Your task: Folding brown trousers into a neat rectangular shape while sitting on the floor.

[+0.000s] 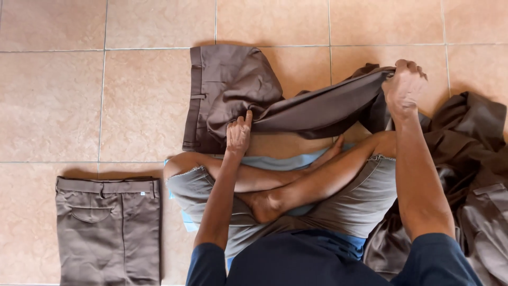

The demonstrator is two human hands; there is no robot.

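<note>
A pair of brown trousers [233, 85] lies on the tiled floor in front of my crossed legs, waistband to the left. My left hand [238, 133] presses flat on the trousers near the seat, fingers apart. My right hand [405, 85] is closed on the trouser legs [328, 108] and holds them lifted off the floor at the right.
A folded pair of brown trousers [108, 228] lies on the floor at the lower left. A heap of brown garments [476, 175] sits at my right side. I sit on a light blue mat [280, 161]. Beige tiles [79, 95] surround everything.
</note>
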